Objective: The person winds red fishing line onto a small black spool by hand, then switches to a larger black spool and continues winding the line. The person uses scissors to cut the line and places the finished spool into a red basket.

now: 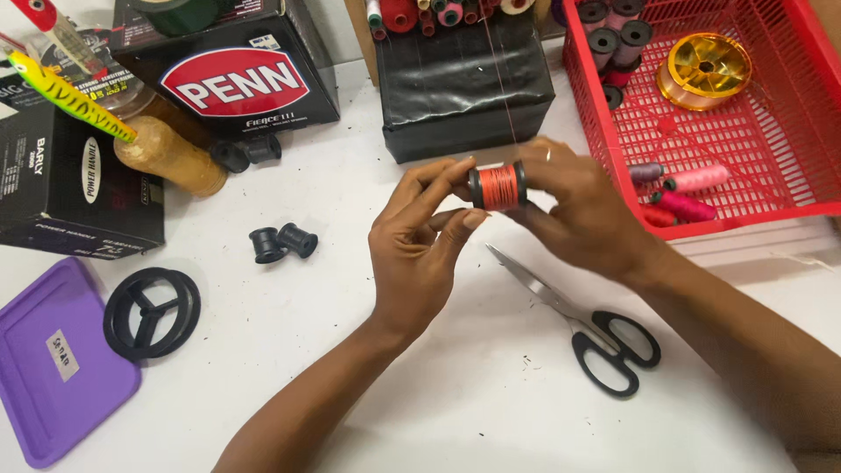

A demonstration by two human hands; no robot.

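A small black spool wound with orange thread is held above the white table between both hands. My left hand pinches its left end with thumb and fingertips. My right hand grips its right end. A thin thread runs straight up from the spool toward the thread cones at the back. Scissors with black handles lie on the table just below my right hand, blades pointing up-left.
A red basket at right holds thread spools and a gold spool. A black box stands behind the hands. Empty black spools, a black ring, a purple lid and cardboard boxes sit at left.
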